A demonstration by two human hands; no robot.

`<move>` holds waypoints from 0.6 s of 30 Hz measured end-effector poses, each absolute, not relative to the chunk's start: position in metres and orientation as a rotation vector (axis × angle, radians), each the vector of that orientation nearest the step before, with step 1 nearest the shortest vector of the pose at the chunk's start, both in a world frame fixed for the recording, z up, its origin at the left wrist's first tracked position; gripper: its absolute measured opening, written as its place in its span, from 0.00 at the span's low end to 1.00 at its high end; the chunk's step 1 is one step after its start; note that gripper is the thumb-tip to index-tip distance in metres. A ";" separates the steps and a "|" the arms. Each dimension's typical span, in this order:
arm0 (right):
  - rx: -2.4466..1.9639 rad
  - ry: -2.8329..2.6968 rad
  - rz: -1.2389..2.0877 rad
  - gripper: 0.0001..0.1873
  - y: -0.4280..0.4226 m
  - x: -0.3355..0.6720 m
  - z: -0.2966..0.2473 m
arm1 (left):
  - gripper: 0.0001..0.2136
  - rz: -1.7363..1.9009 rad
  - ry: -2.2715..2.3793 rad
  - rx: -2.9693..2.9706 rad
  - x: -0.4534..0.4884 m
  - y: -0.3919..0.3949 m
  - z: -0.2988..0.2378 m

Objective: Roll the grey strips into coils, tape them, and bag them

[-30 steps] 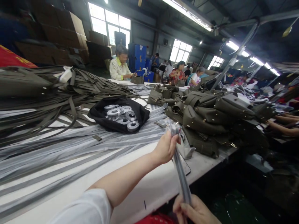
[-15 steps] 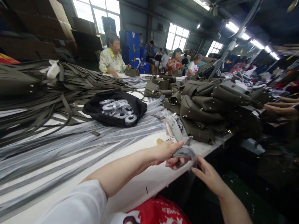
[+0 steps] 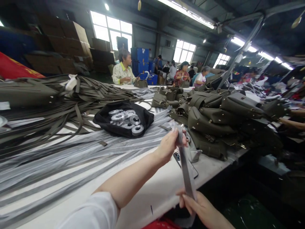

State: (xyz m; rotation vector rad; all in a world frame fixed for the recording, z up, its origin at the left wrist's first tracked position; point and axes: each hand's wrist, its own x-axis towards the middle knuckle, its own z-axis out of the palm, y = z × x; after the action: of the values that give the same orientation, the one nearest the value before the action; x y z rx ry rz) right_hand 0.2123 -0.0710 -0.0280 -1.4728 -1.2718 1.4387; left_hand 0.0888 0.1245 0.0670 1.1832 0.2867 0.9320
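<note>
A grey strap in clear plastic film (image 3: pixel 187 173) runs taut between my two hands, slanting down over the table edge. My left hand (image 3: pixel 170 141) is closed around its upper part, where the strap bunches or turns back on itself. Lower down, my right hand (image 3: pixel 200 205) grips the strap between thumb and fingers, and a tail hangs below it, blurred. Just behind the strap, a phone (image 3: pixel 194 171) lies on the table, partly covered. Farther left sits a black cloth bag (image 3: pixel 102 122) holding several coiled, film-wrapped straps (image 3: pixel 127 117).
Wrapped straps (image 3: pixel 78 168) lie lengthwise across the white table (image 3: pixel 140 187). Dark olive straps (image 3: pixel 95 90) heap at the left, and olive handbags (image 3: pixel 207 111) pile up at the right. Co-workers (image 3: pixel 124 71) sit across the table. The near table edge drops to dark floor.
The strap was a loop between my hands and is now stretched out straight. My left hand has risen, and my right hand has moved down. The phone has come into view.
</note>
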 end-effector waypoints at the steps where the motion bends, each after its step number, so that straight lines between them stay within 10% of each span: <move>1: -1.433 -1.274 1.486 0.22 -0.078 0.213 -0.021 | 0.23 1.043 0.356 1.442 0.090 0.127 0.059; 8: -1.418 -0.957 1.250 0.18 -0.106 0.284 0.028 | 0.29 0.554 0.336 2.644 0.073 0.129 0.013; 18: -1.764 -1.272 1.262 0.22 -0.085 0.303 -0.023 | 0.32 -0.141 0.368 1.134 0.070 0.138 0.025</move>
State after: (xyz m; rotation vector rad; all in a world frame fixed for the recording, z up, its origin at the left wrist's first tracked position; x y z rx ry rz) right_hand 0.3028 -0.0847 -0.0228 -1.7641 -1.2724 1.2621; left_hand 0.0697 0.1377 0.0246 1.1338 0.3677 -0.1413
